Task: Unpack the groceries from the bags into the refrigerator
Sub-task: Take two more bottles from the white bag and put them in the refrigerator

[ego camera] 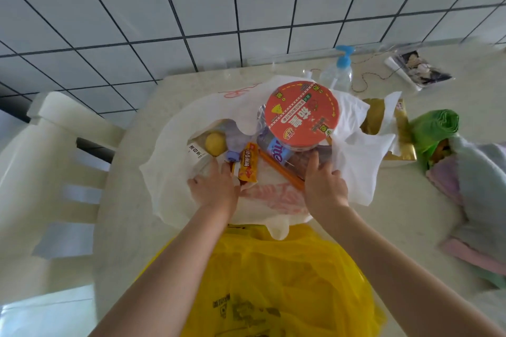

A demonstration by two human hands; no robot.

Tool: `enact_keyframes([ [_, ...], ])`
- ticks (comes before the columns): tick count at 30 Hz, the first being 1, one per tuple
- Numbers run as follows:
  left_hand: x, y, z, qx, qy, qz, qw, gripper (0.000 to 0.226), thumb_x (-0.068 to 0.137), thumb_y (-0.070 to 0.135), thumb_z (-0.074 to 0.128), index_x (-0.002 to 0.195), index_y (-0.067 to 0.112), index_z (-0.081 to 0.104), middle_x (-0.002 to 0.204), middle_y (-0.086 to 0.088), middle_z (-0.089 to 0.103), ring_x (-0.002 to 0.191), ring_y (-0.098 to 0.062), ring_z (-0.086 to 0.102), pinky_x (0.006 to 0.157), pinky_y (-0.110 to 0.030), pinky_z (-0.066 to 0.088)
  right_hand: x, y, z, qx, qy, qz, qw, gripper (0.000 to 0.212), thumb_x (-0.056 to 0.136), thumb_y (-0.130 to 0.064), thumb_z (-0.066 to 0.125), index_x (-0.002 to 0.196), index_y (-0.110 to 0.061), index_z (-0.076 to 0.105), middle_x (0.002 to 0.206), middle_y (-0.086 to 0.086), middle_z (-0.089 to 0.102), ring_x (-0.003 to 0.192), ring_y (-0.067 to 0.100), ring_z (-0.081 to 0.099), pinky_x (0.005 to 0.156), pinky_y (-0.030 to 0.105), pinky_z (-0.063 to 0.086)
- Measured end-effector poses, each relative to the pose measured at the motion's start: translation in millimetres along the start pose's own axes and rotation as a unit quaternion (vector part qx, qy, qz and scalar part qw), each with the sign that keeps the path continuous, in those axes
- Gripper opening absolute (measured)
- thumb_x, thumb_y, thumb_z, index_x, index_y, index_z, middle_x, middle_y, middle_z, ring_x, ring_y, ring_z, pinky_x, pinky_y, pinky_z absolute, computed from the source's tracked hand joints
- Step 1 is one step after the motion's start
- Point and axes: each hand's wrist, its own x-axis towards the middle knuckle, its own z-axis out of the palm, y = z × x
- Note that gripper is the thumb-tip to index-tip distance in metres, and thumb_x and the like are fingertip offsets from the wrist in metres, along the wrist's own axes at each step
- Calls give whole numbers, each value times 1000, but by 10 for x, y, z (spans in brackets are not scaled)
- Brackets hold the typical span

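Tiled kitchen, pale counter (pixel 383 213). My left hand (pixel 216 186) and right hand (pixel 324 185), fingers loosely spread, hold the white bag (pixel 169 172) open to reach groceries.

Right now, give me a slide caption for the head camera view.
Both hands, left hand and right hand, reach into an open white bag of groceries, noodle bowl on top.

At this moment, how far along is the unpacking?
Barely started. The white bag is spread open, still holding the noodle bowl, bottle and snack packet. Both hands, left hand and right hand, reach into it. The yellow bag looks untouched; no refrigerator in view.
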Motion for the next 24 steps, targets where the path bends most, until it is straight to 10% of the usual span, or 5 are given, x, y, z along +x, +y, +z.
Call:
enact_keyframes([
  [12, -118, -68, 142, -61, -17, 37, 997, 61, 92, 25, 54, 146, 32, 25, 160, 6, 8, 117, -43, 49, 97, -45, 40, -156, -81, -65, 55, 73, -33, 995, 45, 85, -4, 57, 128, -4, 41, 123, 17, 48, 114, 34, 49, 95, 38, 45],
  [17, -452, -167, 144, -171, 0, 93, 981, 50, 80, 50, 63, 126, 33, 50, 141, 11, 33, 107, -33, 57, 94, -45, 45, -354, -112, -140, 84, 91, -66, 990, 39, 86, -7, 59, 124, -4, 50, 123, 17, 51, 114, 34, 50, 96, 37, 44],
  [24, -802, -274, 181, -129, 0, 147, 981, 35, 93, 34, 54, 127, 22, 52, 154, 6, 26, 106, -31, 59, 94, -41, 48, -757, -137, -465, 226, 141, -131, 955, 8, 73, -4, 68, 79, -2, 63, 69, 0, 49, 67, 23, 49, 56, 32, 39],
])
